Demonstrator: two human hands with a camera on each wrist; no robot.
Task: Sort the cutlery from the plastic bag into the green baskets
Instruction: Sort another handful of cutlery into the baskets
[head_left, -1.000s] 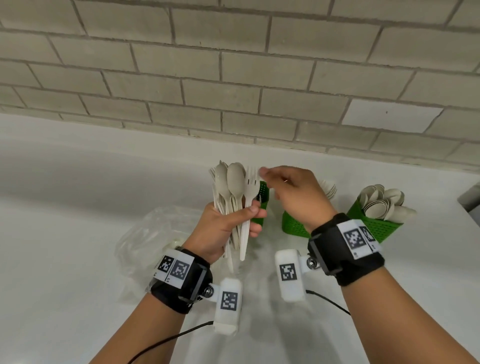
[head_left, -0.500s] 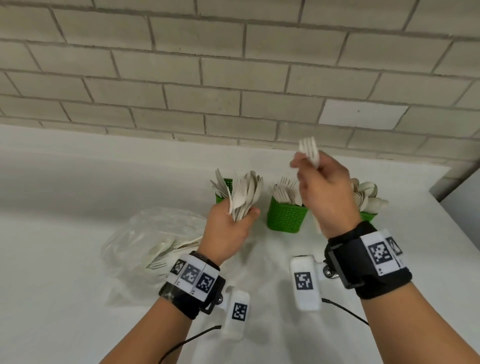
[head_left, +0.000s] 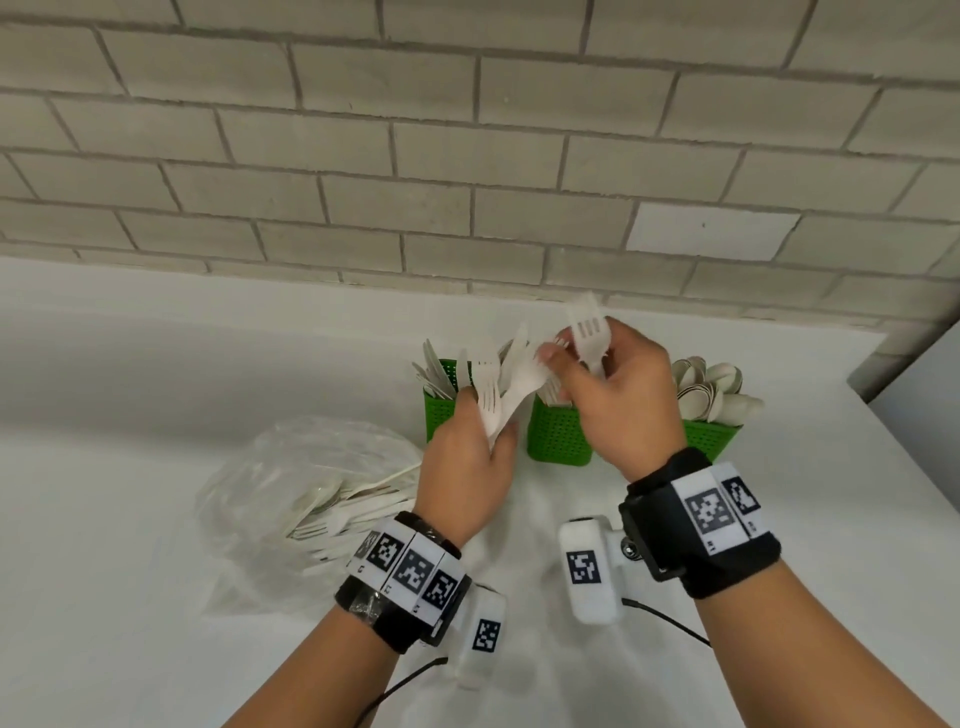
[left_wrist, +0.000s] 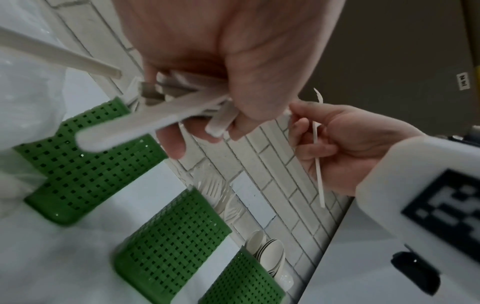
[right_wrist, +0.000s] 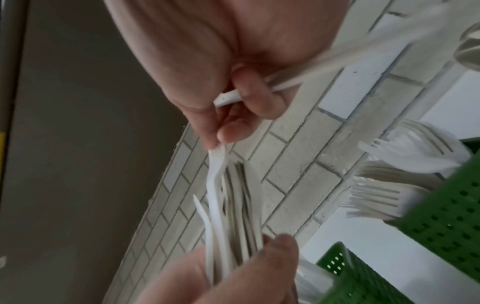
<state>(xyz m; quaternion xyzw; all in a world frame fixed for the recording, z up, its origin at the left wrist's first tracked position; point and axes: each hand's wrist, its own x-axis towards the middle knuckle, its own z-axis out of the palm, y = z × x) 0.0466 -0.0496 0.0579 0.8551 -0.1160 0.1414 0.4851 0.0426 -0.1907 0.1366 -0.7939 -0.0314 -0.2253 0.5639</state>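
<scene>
My left hand (head_left: 485, 415) grips a bunch of white plastic cutlery (head_left: 506, 382), mostly forks, upright in front of the baskets. My right hand (head_left: 563, 361) holds one white fork (head_left: 587, 330) under its curled fingers. Its thumb and forefinger also pinch the tip of another fork (right_wrist: 217, 170) in the bunch. Three green baskets stand by the wall: the left basket (head_left: 440, 418) has knives, the middle basket (head_left: 558, 439) forks, the right basket (head_left: 710, 440) spoons. The clear plastic bag (head_left: 291, 499) with more cutlery lies left of my left wrist.
A white counter (head_left: 130, 415) runs to a grey brick wall (head_left: 467, 156) just behind the baskets. The counter's right edge (head_left: 914, 467) lies past the spoon basket. Black cables (head_left: 670, 621) trail from the wrist cameras.
My right hand, with the fork it pulled out, has dropped from above the middle basket back to the bunch and now pinches a second fork. The left hand has barely moved.
</scene>
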